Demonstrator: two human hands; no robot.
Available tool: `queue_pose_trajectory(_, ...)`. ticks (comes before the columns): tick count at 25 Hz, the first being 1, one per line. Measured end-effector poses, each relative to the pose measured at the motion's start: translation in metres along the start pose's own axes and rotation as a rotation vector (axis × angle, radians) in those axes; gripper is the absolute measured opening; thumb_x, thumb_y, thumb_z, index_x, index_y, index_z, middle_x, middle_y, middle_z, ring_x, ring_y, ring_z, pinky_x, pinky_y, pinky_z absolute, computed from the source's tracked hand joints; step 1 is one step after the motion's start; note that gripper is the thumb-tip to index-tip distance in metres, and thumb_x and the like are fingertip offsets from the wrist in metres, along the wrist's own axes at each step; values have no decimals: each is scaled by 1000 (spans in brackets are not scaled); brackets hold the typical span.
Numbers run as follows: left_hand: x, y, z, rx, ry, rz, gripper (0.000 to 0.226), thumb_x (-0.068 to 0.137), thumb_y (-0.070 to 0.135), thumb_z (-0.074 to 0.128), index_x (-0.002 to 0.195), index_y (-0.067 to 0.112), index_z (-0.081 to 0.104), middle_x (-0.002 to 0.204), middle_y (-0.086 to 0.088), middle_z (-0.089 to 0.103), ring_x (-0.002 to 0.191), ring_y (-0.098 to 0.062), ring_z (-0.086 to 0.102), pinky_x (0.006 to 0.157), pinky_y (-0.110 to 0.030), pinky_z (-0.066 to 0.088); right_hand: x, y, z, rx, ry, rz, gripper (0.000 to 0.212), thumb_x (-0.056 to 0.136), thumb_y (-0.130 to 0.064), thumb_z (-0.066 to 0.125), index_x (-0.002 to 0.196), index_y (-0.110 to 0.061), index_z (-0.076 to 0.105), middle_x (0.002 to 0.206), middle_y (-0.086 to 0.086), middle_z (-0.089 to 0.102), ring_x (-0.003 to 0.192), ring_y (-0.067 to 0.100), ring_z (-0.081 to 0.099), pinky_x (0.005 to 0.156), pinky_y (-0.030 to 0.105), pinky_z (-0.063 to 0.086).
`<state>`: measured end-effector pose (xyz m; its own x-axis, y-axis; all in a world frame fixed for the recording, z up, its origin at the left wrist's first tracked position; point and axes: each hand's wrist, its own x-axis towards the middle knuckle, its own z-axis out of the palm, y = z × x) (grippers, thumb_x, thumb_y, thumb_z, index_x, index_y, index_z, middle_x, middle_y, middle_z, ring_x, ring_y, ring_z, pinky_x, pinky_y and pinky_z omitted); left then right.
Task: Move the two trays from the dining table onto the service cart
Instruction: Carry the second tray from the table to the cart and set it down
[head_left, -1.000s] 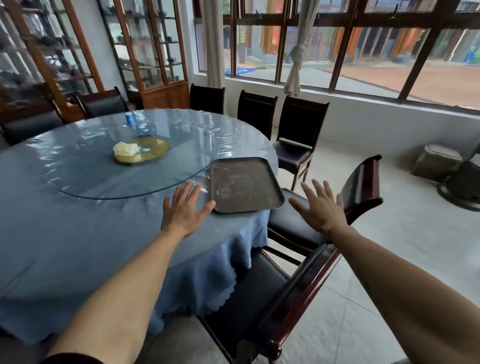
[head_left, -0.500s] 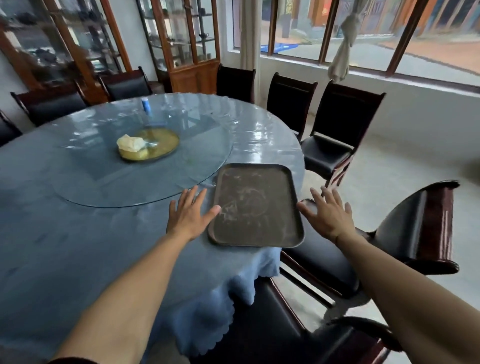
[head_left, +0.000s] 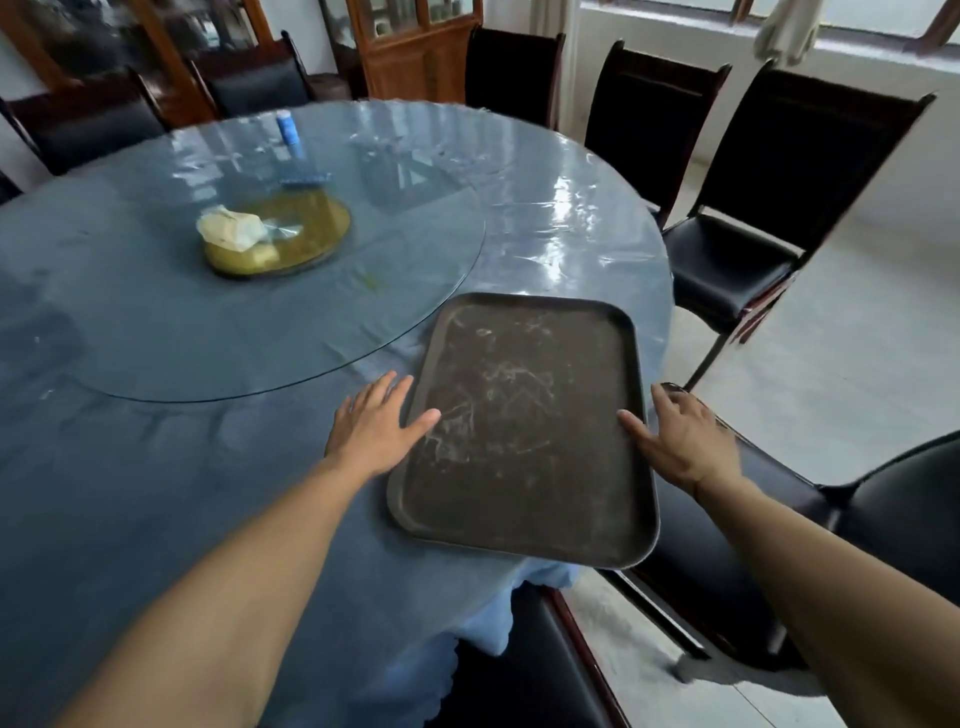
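Note:
A dark brown scuffed tray (head_left: 524, 431) lies flat at the near right edge of the round dining table (head_left: 156, 493), its near right corner hanging over the edge. My left hand (head_left: 376, 428) is spread at the tray's left side, thumb over its rim. At the right side my right hand (head_left: 680, 441) is spread too, thumb tip at the rim. Neither hand grips the tray. Only one tray is in view, and no service cart shows.
A glass turntable (head_left: 260, 291) carries a yellow plate (head_left: 280, 234) with a pale lump and a blue bottle (head_left: 288, 130). Black chairs (head_left: 769, 208) ring the table; one armchair (head_left: 883, 519) stands right under my right arm. Wooden cabinets (head_left: 415, 47) line the far wall.
I have come closer to the table and the view has tilted down. Both hands have reached forward from short of the tray to its left and right sides.

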<state>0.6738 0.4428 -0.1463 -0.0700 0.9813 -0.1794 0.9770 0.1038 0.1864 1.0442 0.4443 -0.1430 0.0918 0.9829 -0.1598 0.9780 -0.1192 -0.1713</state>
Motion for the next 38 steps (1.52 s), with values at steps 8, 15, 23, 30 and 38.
queue_pose_trajectory(8,68,17,46,-228,-93,-213,88,92,70,40,159,18,14,156,-11,25,141,-36,36,109,-51,36,81,-3,52,296,-121,153,77,90,-69,38,139,-9,40,145,21,33,125,43,45,104,52,41)
queue_pose_trajectory(15,98,37,46,-527,-202,-499,96,85,79,41,159,22,17,164,-16,10,149,-41,19,116,-56,23,109,-7,52,671,-214,387,94,86,-75,38,148,-5,33,153,25,30,137,42,36,114,48,31)
queue_pose_trajectory(23,91,51,17,-840,-349,-590,107,78,90,33,160,30,-1,169,4,-8,155,-27,-2,123,-56,5,97,-6,22,1016,-334,537,95,85,-78,37,155,-17,17,157,9,30,140,36,34,113,55,30)
queue_pose_trajectory(30,74,52,-15,-870,-351,-551,138,40,104,34,159,36,15,168,3,12,153,-28,17,120,-56,18,65,-1,-31,1044,-341,532,91,87,-78,29,153,-16,23,157,9,32,140,37,35,112,56,31)
queue_pose_trajectory(38,21,30,-89,-858,-343,-546,155,16,108,41,149,31,44,160,-4,37,144,-32,37,114,-54,31,-13,-29,-120,1069,-334,469,91,88,-79,26,147,-12,38,150,11,42,138,33,38,114,49,30)
